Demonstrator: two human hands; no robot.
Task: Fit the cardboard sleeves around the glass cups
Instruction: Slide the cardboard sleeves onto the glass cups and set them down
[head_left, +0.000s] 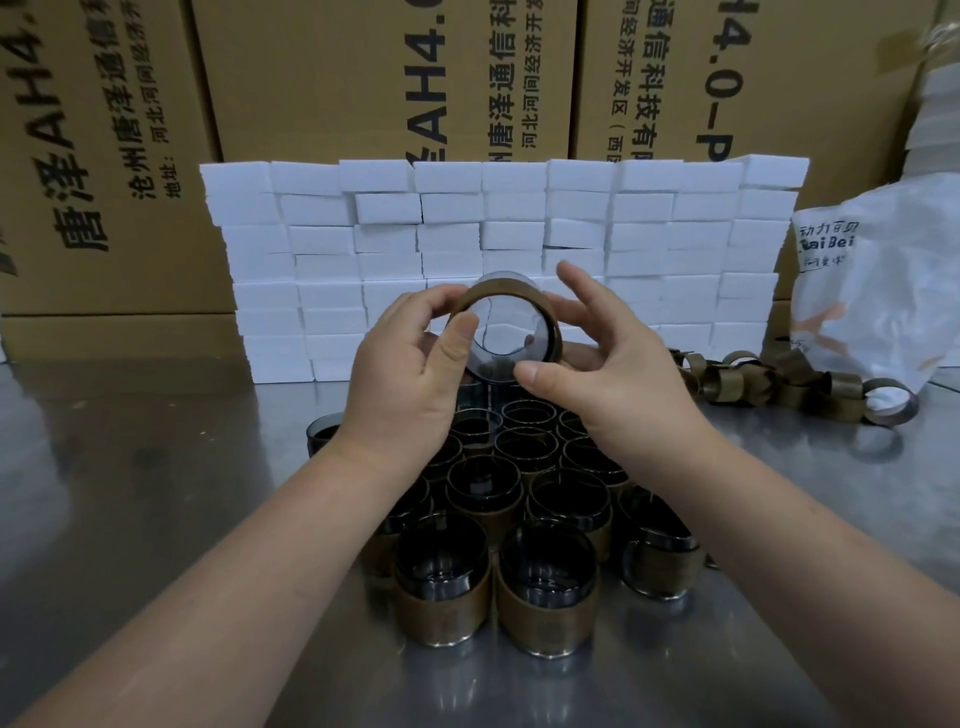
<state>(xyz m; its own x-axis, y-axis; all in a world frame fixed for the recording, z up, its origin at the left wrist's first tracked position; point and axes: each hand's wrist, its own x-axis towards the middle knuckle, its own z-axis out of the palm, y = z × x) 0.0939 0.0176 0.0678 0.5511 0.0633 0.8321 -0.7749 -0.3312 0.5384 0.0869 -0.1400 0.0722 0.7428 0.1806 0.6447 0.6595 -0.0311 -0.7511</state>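
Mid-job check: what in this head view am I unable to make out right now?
Head view only.
Held cup: seen end-on, so how far the sleeve reaches along it is hidden.
Rear cups on the table: partly covered by the left hand and right hand.
White bag: cut off by the right edge; contents hidden.
Loose sleeves: overlapping, count unclear.

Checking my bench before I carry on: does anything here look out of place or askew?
One glass cup at the left edge of the sleeved cups shows no cardboard sleeve. In the white foam block wall, one block sits slightly askew, with a dark gap under it. Nothing looks spilled or broken.
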